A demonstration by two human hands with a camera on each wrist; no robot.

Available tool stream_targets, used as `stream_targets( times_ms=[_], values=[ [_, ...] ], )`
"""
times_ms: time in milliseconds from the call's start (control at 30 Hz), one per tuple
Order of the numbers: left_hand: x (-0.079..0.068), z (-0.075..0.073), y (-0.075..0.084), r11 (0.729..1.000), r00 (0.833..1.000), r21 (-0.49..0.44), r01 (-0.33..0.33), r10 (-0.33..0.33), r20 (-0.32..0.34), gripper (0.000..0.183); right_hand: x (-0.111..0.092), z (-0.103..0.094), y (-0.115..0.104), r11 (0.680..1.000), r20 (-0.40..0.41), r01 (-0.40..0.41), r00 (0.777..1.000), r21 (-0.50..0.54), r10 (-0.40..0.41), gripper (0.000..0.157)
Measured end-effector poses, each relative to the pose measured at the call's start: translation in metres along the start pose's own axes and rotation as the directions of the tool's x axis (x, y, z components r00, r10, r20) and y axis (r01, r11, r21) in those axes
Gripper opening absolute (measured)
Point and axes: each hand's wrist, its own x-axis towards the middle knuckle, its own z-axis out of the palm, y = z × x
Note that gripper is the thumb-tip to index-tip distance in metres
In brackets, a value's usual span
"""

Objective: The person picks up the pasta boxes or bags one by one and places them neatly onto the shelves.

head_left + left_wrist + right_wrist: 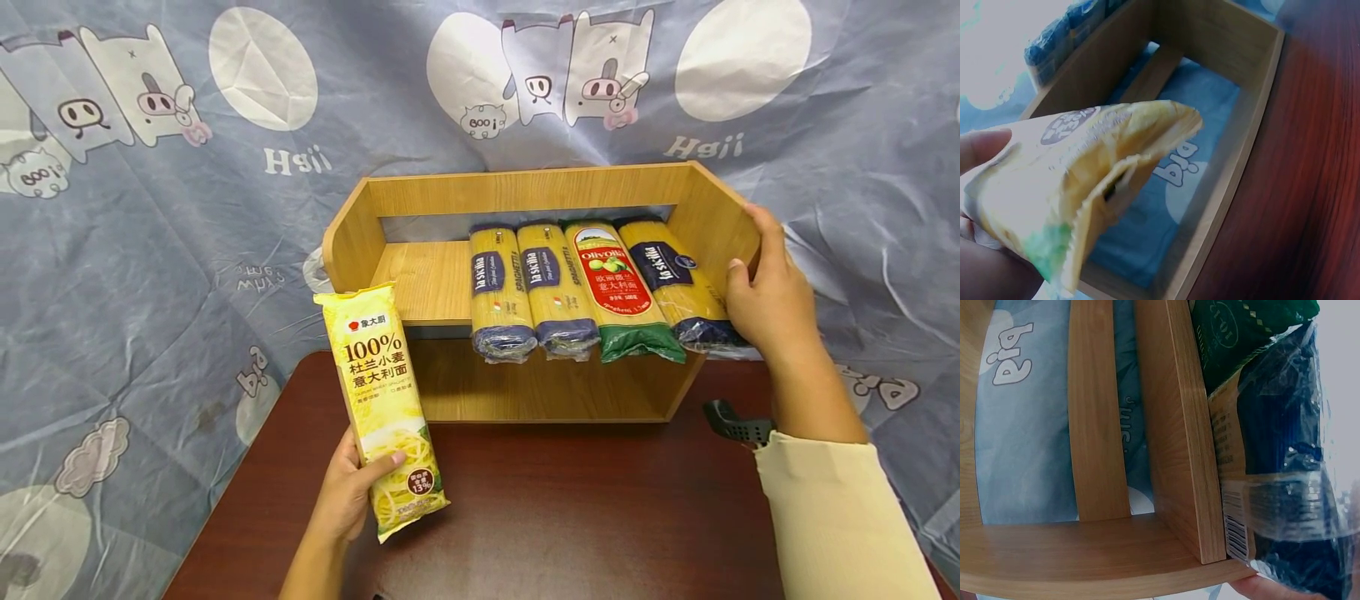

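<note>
My left hand (pixel 348 492) grips a yellow spaghetti packet (pixel 382 400) near its lower end, thumb across the front. The packet leans upright before the left end of a wooden shelf (pixel 427 187), its top overlapping the shelf's edge in the head view. In the left wrist view the packet's crimped end (pixel 1129 169) faces the camera. At the shelf's right end my right hand (pixel 776 292) holds the side panel (pixel 716 217), thumb on the near edge. Close to that thumb lies a blue-and-yellow spaghetti packet (pixel 671 275) on the upper board.
Beside it on the upper board are a red-and-green OlivOlla packet (pixel 611 283) and two blue-labelled spaghetti packets (pixel 558 283), ends jutting past the front edge. The board's left part (pixel 423 275) is bare wood. The shelf stands on a dark red table (pixel 570 508) before a printed curtain (pixel 375 92).
</note>
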Motion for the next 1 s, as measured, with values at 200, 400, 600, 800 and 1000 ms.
stream_targets(
  times_ms=[200, 400, 600, 800, 1000],
  values=[
    [0.001, 0.005, 0.003, 1.0, 1.0, -0.008, 0.005, -0.004, 0.017, 0.06, 0.001, 0.0, 0.0, 1.0, -0.005, 0.001, 1.0, 0.0, -0.001, 0.063],
    [0.002, 0.009, 0.006, 1.0, 1.0, -0.002, 0.002, -0.002, 0.028, 0.058, 0.001, 0.0, 0.0, 1.0, -0.003, 0.001, 1.0, -0.001, -0.001, 0.063],
    [0.006, 0.013, 0.009, 1.0, 0.998, 0.021, 0.003, -0.004, 0.06, 0.058, 0.001, -0.001, 0.0, 1.0, 0.0, -0.004, 1.0, -0.004, 0.004, 0.063],
    [0.009, 0.017, 0.013, 0.999, 0.997, 0.026, 0.028, -0.029, 0.066, 0.058, 0.001, -0.001, -0.001, 1.0, -0.001, -0.001, 1.0, -0.006, 0.001, 0.063],
    [0.013, 0.02, 0.017, 1.0, 0.994, 0.013, -0.001, 0.0, 0.111, 0.053, -0.001, 0.0, 0.001, 1.0, -0.004, 0.003, 1.0, 0.001, -0.003, 0.063]
  ],
)
